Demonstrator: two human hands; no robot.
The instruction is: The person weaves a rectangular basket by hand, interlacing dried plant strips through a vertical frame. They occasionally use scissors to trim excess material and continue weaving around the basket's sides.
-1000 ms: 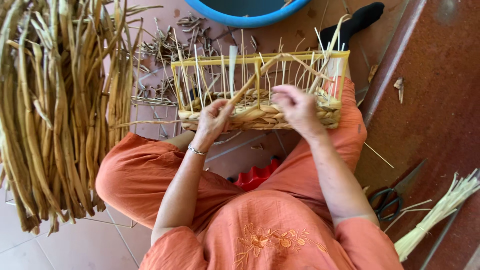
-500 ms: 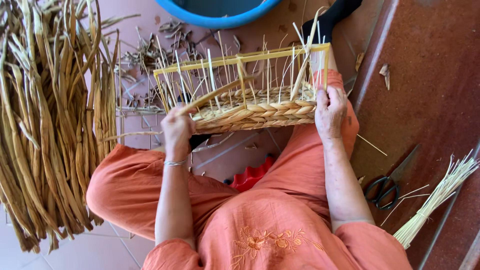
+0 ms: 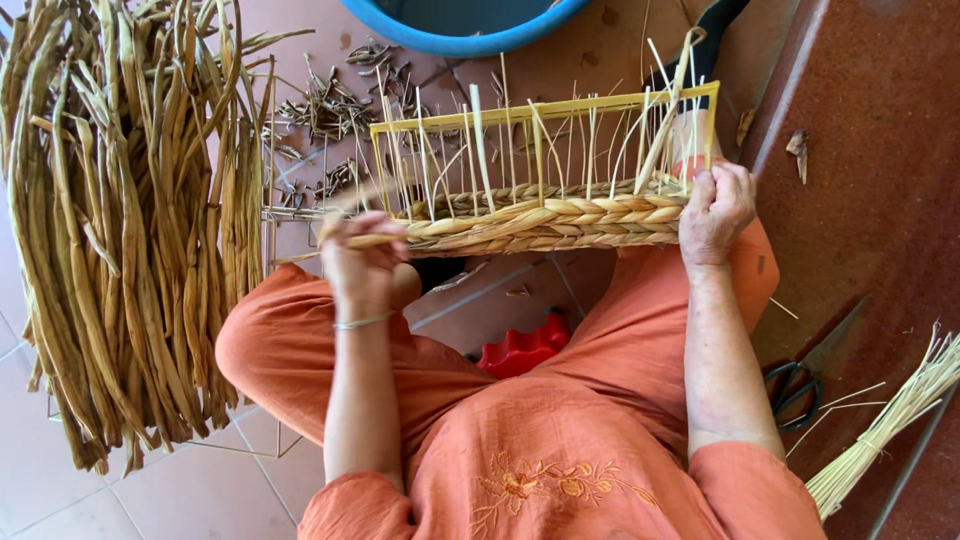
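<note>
Around us we see a big bundle of dried reed stalks (image 3: pixel 120 230) lying on the tiled floor to the left, with a scatter of short dark trimmings (image 3: pixel 330 110) beyond it and the rim of a blue basin (image 3: pixel 470 35) at the top edge. To the right, on the reddish floor, a pair of black-handled scissors (image 3: pixel 795 385) lies just beside a pale sheaf of thin straws (image 3: pixel 890 420), and a small red plastic thing (image 3: pixel 520 350) sits between the knees; none of these lies between the hands and the work. We can make out no packages, labels or signs. The half-woven basket (image 3: pixel 545 225) rests across the lap in orange cloth, its yellow frame and thin uprights standing above a band of braided fibre. The left hand (image 3: pixel 362 265) is at the basket's left end, fingers closed around a loose strand (image 3: pixel 375 240) that runs out of the braid. The right hand (image 3: pixel 715 210) is at the right end, curled around the corner upright and the edge of the weave, gripping it.
</note>
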